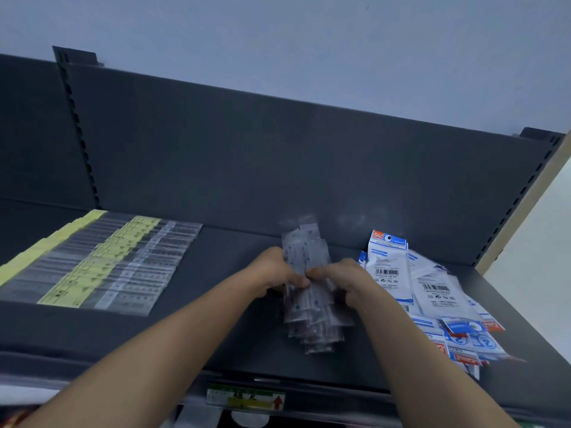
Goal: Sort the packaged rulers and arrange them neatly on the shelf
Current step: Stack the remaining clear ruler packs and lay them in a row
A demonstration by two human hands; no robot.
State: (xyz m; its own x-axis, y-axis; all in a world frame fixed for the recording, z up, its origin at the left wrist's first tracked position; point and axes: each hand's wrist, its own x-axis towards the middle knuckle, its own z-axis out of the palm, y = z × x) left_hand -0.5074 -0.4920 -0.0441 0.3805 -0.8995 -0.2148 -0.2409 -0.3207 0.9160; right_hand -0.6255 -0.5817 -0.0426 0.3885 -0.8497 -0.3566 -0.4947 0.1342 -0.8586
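Bare forearms [154, 350] reach over the dark grey metal shelf [241, 242]; left hand [275, 270] and right hand [346, 279] both clutch the fanned bundle of clear-sleeved dark rulers [312, 319] between them. Likely squaring it; next, align edges, lay it flat
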